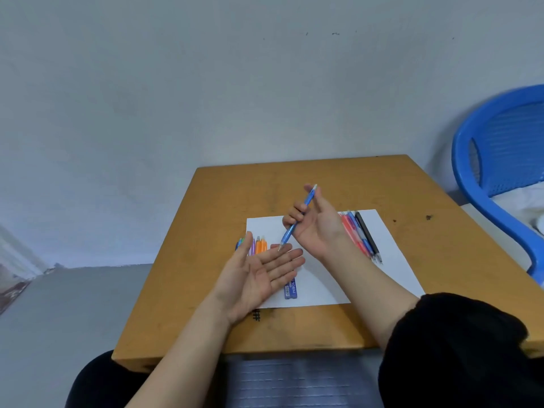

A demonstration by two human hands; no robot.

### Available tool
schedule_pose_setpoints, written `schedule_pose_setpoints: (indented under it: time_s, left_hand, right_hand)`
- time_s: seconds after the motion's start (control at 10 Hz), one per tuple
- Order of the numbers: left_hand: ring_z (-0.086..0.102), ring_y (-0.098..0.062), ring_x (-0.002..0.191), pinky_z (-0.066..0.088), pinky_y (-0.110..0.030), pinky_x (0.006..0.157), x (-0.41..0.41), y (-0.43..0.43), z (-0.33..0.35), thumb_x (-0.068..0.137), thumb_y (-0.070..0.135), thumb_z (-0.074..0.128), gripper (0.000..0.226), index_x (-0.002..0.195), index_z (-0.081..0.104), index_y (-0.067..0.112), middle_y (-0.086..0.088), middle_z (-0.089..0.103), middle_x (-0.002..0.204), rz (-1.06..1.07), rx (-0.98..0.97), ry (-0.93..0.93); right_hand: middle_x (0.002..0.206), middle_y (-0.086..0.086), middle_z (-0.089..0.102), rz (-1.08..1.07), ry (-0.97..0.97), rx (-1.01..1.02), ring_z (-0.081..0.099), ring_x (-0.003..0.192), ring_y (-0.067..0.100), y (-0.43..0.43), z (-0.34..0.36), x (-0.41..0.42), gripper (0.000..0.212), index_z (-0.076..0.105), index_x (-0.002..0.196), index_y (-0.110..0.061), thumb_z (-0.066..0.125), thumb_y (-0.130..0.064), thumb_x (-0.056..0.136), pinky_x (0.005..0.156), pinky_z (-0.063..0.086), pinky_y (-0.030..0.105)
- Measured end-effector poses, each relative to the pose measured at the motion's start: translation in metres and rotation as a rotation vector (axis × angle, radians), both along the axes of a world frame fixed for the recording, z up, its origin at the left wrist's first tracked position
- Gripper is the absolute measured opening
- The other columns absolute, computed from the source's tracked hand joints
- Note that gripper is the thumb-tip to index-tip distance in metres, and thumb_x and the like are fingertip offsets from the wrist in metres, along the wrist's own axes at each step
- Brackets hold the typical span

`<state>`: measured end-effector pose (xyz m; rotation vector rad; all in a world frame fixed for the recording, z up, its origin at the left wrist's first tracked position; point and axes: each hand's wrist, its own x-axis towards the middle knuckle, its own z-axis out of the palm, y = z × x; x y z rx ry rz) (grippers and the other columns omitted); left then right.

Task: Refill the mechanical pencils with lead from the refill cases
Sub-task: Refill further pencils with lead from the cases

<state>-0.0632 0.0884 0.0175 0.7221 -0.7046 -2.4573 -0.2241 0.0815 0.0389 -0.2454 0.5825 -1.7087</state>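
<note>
Pencil (287, 235), blue, up in the air over the white paper (323, 287). Held in the right hand (318, 228), fingers curled round the middle of it. Slants from far and right down to near and left: cap end up high, tip end low. Tip right at the fingers of the left hand (259, 275), touching or nearly touching, hard to tell which. Left hand flat and palm up, fingers straight, holding nothing, like a little plate under the tip. Probably a tap or shake to check for lead inside.

Blue lead case (290, 288) flat on the paper, partly hidden under the left fingertips, long side running near to far. Much closer to the left hand than to the right, so likely a job for the left hand next.

More pencils (363, 240) in a row on the right of the paper: red, blue, black. Orange things (260, 245) on the left, beside the left thumb, pencils or cases, too small to tell.
</note>
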Motion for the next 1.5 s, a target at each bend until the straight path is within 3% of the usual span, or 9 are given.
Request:
schedule_pose_setpoints:
  time_s: [0.2,0.3,0.5,0.8,1.2,1.4,1.5]
  left_hand:
    - [0.034,-0.037,0.139,0.032,-0.044,0.114,0.013,-0.016,-0.017,0.081,0.058,0.064,0.093,0.139,0.039,-0.01,-0.028,0.033,0.149,-0.131,0.071,0.277]
    - [0.028,-0.037,0.142,0.025,-0.043,0.117,0.013,-0.021,-0.023,0.085,0.058,0.058,0.093,0.141,0.033,-0.011,-0.028,0.028,0.151,-0.165,0.062,0.291]
    - [0.031,-0.038,0.14,0.025,-0.043,0.117,0.009,-0.024,-0.025,0.08,0.055,0.067,0.095,0.139,0.035,-0.013,-0.03,0.031,0.149,-0.191,0.057,0.255]
    - [0.022,-0.038,0.143,0.02,-0.042,0.119,0.009,-0.027,-0.033,0.088,0.063,0.05,0.095,0.143,0.029,-0.012,-0.03,0.024,0.151,-0.285,0.019,0.284]
    - [0.02,-0.038,0.144,0.018,-0.042,0.119,0.008,-0.028,-0.036,0.089,0.064,0.048,0.096,0.144,0.024,-0.011,-0.03,0.021,0.152,-0.312,0.009,0.314]
    - [0.022,-0.038,0.143,0.02,-0.042,0.119,0.009,-0.027,-0.036,0.088,0.065,0.049,0.097,0.143,0.027,-0.011,-0.031,0.023,0.151,-0.308,0.011,0.304]
    - [0.022,-0.038,0.143,0.021,-0.042,0.119,0.008,-0.027,-0.035,0.088,0.065,0.048,0.097,0.143,0.028,-0.012,-0.031,0.024,0.151,-0.309,0.008,0.3]
  right_hand:
    - [0.051,-0.002,0.024,0.052,-0.179,-0.009,0.021,0.042,0.012,-0.016,-0.016,-0.005,0.046,0.04,0.06,-0.015,0.041,-0.048,0.093,0.042,0.024,0.023]
    - [0.047,-0.003,0.02,0.066,-0.248,-0.008,0.017,0.04,0.012,-0.017,-0.022,-0.008,0.053,0.033,0.054,-0.016,0.041,-0.052,0.091,0.04,0.021,0.023]
    - [0.037,-0.003,0.019,0.11,-0.281,-0.017,0.006,0.043,0.011,-0.02,-0.026,-0.015,0.059,0.03,0.044,-0.016,0.035,-0.053,0.091,0.038,0.013,0.023]
    - [0.049,-0.006,0.006,0.087,-0.295,-0.012,0.004,0.041,0.011,-0.017,-0.024,-0.013,0.057,0.027,0.042,-0.016,0.03,-0.043,0.092,0.036,0.01,0.022]
    - [0.049,-0.006,0.007,0.053,-0.296,0.008,0.004,0.041,0.011,-0.015,-0.024,-0.014,0.055,0.028,0.042,-0.016,0.031,-0.04,0.091,0.035,0.01,0.021]
    - [0.036,-0.004,0.016,0.064,-0.313,0.004,0.004,0.041,0.01,-0.015,-0.024,-0.014,0.057,0.028,0.043,-0.016,0.031,-0.044,0.092,0.033,0.011,0.021]
    - [0.046,-0.006,0.008,0.053,-0.302,0.021,0.004,0.042,0.011,-0.015,-0.024,-0.014,0.055,0.028,0.043,-0.017,0.032,-0.041,0.092,0.034,0.011,0.021]
